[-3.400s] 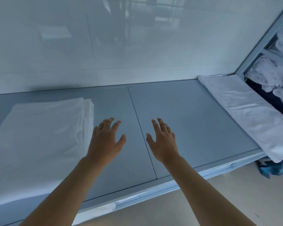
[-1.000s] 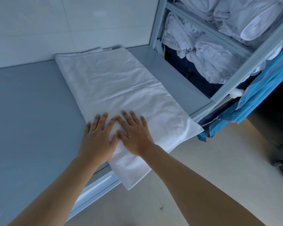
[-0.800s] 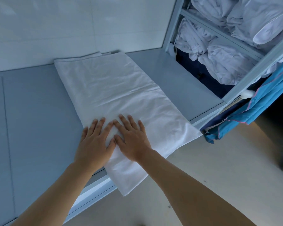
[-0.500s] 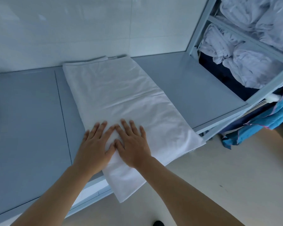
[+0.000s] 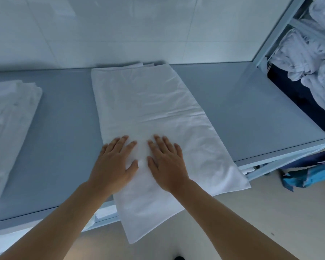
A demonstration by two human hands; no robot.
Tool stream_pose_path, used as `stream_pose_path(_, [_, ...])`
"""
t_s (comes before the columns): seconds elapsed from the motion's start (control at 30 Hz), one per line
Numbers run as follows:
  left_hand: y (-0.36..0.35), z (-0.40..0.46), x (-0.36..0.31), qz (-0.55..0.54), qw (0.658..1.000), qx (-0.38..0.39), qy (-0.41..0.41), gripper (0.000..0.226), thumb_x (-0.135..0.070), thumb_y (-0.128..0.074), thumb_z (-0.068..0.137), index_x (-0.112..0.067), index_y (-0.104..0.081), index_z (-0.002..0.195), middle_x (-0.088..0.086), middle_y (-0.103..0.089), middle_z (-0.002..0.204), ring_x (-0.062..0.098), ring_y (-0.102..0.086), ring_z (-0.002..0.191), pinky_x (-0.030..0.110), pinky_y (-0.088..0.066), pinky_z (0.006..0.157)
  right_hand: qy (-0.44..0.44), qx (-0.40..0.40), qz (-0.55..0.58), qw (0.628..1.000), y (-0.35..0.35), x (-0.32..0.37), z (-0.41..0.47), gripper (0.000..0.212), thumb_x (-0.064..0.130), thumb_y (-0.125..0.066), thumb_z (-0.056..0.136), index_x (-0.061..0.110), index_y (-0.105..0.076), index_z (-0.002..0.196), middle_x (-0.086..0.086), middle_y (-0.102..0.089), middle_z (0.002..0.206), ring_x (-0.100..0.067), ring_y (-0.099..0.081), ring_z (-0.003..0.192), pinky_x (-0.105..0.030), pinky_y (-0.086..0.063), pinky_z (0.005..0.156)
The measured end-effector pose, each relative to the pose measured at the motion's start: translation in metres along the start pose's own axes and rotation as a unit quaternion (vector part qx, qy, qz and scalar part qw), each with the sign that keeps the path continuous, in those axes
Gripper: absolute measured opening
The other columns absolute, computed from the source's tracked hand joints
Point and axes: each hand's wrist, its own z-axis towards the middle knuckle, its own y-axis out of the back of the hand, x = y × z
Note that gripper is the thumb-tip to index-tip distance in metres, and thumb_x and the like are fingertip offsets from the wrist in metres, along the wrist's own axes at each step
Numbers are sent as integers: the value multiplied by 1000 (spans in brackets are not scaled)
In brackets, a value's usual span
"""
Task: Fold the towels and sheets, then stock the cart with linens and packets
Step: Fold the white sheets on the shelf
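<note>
On top of the grey-blue table point(image 5: 60, 139) lay a long folded white sheet point(image 5: 152, 113), running from the tiled wall point(image 5: 120, 30) at the back all the way to the front edge, where its near end hung over toward the floor point(image 5: 251, 212). Both hands were flat on it, palms down, side by side but not quite touching. Left hand point(image 5: 114, 164) sat right at the sheet's left edge, fingers straight and a bit spread, with the outer fingers looking like they were over the edge onto the table. Right hand point(image 5: 167, 164) was fully on the cloth, fingers straight too, pressing down near the middle of the width. Neither hand was grabbing or pinching anything, just flat pressure.

Off to the left on the same table was another folded stack of white linen point(image 5: 9, 128), well apart from the sheet. Over on the right, a pale metal rack point(image 5: 274, 29) held bunched-up white laundry point(image 5: 311, 59), and some blue fabric point(image 5: 308, 175) hung below the table's right end.
</note>
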Motion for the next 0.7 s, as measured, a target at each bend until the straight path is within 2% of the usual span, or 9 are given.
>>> stream_pose_path(0.13, [-5, 37, -6, 0, 999, -22, 38, 74, -57, -24, 92, -25, -32, 159, 7, -23, 169, 30, -22, 155, 50, -21, 123, -5, 1, -1, 1000, 17, -65, 40, 61, 44, -37, 106, 28, -23, 163, 5, -12, 172, -20, -8, 159, -48, -12, 126])
stream_pose_path(0.27, [-15, 83, -10, 6, 994, -49, 95, 64, -52, -37, 102, -25, -28, 160, 5, -20, 170, 31, -19, 155, 56, -18, 123, 18, 25, -7, 999, 31, -124, 89, 62, 44, -36, 107, 30, -18, 164, 7, -9, 172, -17, -5, 159, -49, -8, 127])
stream_pose_path(0.4, [-21, 119, -6, 5, 989, -48, 137, 68, -61, -29, 100, -31, -23, 160, 2, -16, 171, 29, -14, 157, 59, -15, 123, 50, 41, -14, 998, 34, -164, 131, 61, 47, -34, 107, 31, -18, 164, 8, -9, 172, -17, -7, 159, -47, -9, 127])
stream_pose_path(0.53, [-20, 126, -3, 9, 986, -53, 159, 69, -66, -26, 100, -35, -18, 162, -3, -10, 172, 24, -9, 158, 55, -9, 125, 76, 69, -31, 994, 46, -179, 165, 66, 55, -33, 106, 32, -14, 164, 9, -7, 172, -16, -7, 159, -45, -10, 127])
stream_pose_path(0.7, [-24, 117, -1, 18, 986, -59, 157, 73, -71, -20, 98, -38, -13, 162, -6, -7, 172, 21, -6, 159, 54, -6, 126, 70, 67, -2, 995, 41, -178, 155, 66, 55, -34, 106, 35, -11, 164, 12, -2, 172, -12, 1, 159, -42, -6, 128])
